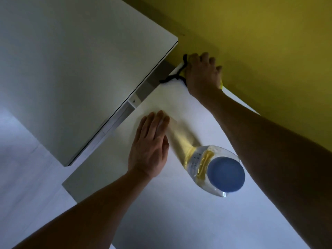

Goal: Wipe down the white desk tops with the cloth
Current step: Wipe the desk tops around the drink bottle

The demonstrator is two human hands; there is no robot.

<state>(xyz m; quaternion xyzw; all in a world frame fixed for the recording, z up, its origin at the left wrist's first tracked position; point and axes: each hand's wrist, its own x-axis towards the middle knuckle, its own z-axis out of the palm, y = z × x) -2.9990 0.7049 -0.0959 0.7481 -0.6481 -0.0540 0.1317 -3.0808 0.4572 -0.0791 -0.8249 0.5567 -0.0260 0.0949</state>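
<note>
Cloth (pixel 222 85): yellow; only a small edge shows beside the right wrist, at the far corner of the lower desk top, against the yellow wall.
Right hand (pixel 203 74): laid palm-down over the cloth, fingers bent around it and pressing it onto the surface.
Left hand (pixel 150 146): flat on the lower desk top (pixel 179 212), fingers straight, holding nothing.
Handling, judged: soft, light and limp; likely to bunch or slip from under the palm, so best kept folded beneath a spread hand.
Desk tops: upper desk top (pixel 71 69) overlaps the lower one; a black cord (pixel 170 79) lies in the gap and may snag the cloth.
Bottle (pixel 212 169): clear, blue cap, yellowish liquid; stands between the arms and is easily knocked.
</note>
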